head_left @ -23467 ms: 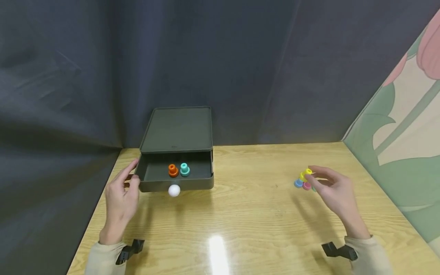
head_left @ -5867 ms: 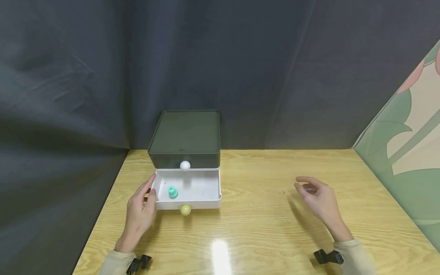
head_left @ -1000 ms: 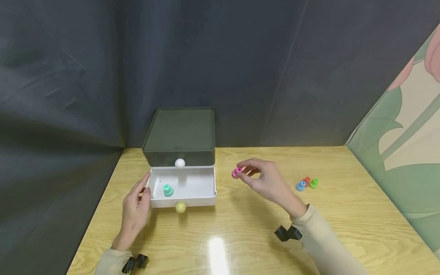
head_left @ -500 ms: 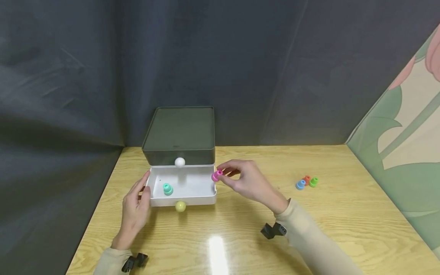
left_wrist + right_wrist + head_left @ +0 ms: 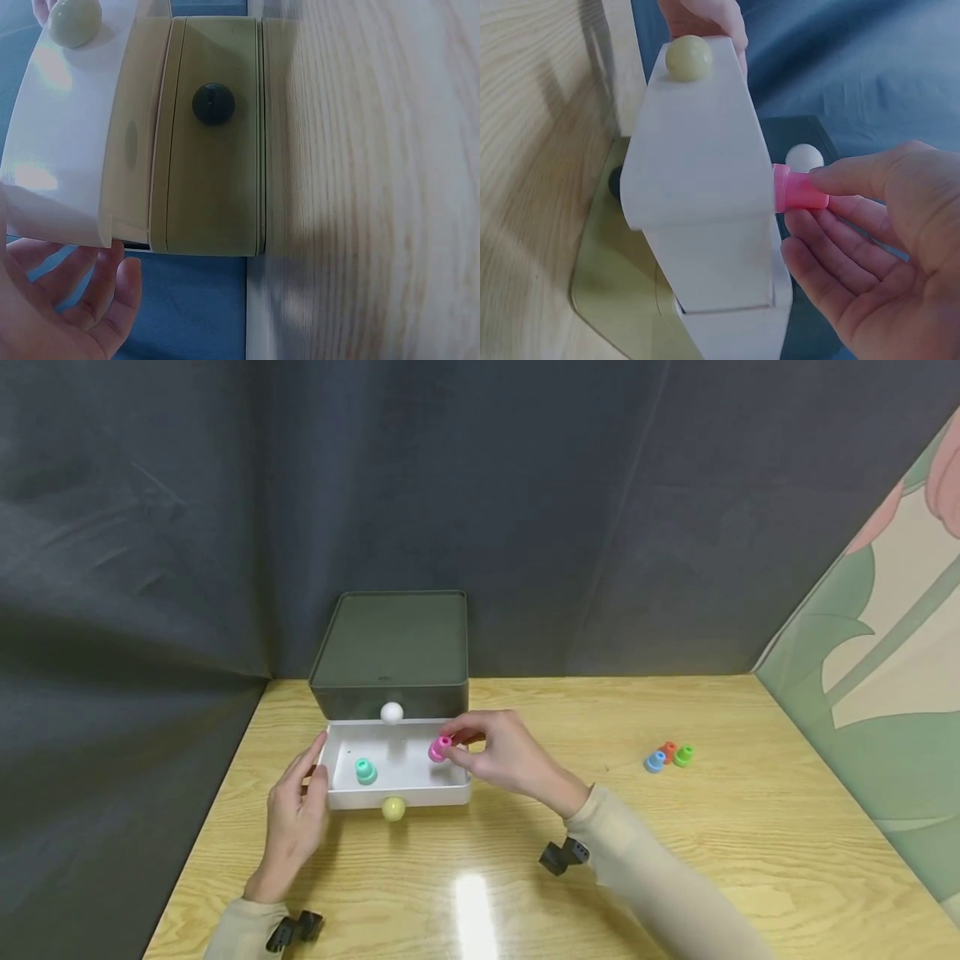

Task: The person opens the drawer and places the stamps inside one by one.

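Note:
My right hand (image 5: pixel 502 756) pinches a pink stepped peg (image 5: pixel 438 750) between thumb and fingertips, over the right part of a pulled-out white drawer (image 5: pixel 427 797). In the right wrist view the pink peg (image 5: pixel 802 189) shows just beyond the drawer's rim, its wide end toward the drawer. A teal peg (image 5: pixel 365 772) stands inside, left of the middle. My left hand (image 5: pixel 292 827) rests against the drawer's left side, thumb near the front corner. From the left wrist, its loosely bent fingers (image 5: pixel 94 296) lie along the drawer's side.
Above the white drawer is a closed dark drawer with a white knob (image 5: pixel 392 713); below it is an olive drawer (image 5: pixel 214 172) with a black knob. Blue (image 5: pixel 655 762), red (image 5: pixel 668 752) and green (image 5: pixel 683 756) pegs stand on the table's right. Dark cloth (image 5: pixel 525 527) hangs behind.
Within the last second my right hand carries the pink peg left, from beside the drawer to over it. My left hand stays put. Much earlier, the dark drawer was out, holding orange and teal pegs.

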A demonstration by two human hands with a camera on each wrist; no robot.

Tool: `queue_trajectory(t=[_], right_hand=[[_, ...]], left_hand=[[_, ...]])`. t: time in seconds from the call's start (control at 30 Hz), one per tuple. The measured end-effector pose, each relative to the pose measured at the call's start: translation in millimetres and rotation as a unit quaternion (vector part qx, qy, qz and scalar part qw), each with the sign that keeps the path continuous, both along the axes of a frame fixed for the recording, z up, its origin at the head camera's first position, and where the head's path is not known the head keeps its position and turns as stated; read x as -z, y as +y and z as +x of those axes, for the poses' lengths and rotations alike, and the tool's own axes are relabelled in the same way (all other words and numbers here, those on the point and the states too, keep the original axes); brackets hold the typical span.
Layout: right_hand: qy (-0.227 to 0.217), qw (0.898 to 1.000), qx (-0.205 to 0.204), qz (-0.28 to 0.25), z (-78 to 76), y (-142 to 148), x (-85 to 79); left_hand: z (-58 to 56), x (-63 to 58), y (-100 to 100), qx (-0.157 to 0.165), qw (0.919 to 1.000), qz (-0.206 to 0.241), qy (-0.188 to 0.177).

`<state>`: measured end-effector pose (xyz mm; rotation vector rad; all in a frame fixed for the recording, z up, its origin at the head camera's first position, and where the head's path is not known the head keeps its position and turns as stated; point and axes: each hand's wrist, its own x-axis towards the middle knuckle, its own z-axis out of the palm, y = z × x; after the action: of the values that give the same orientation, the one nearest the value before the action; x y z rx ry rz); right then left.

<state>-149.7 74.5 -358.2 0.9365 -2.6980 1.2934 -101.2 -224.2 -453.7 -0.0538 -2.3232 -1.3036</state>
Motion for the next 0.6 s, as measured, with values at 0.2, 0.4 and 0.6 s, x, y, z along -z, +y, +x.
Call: queue_trajectory(t=[0.2,0.4,0.6], right_hand=[[-0.021,1.000,-0.016,0.004,-3.7,-20,0.9],[-0.017,0.999,-0.035,0.020,-10.3,-37,6.4],[0.006,0.998,-0.038,0.049,-13.5,-50,13.3]], left_hand=[[-0.5,1.2,0,-0.002,1.0000,0.002,0.002],[-1.1,0.6,-1,0.002,1.0000,0.003,0.007],[0.0,0.1,-1,0.005,1.0000,0.001,0.001]])
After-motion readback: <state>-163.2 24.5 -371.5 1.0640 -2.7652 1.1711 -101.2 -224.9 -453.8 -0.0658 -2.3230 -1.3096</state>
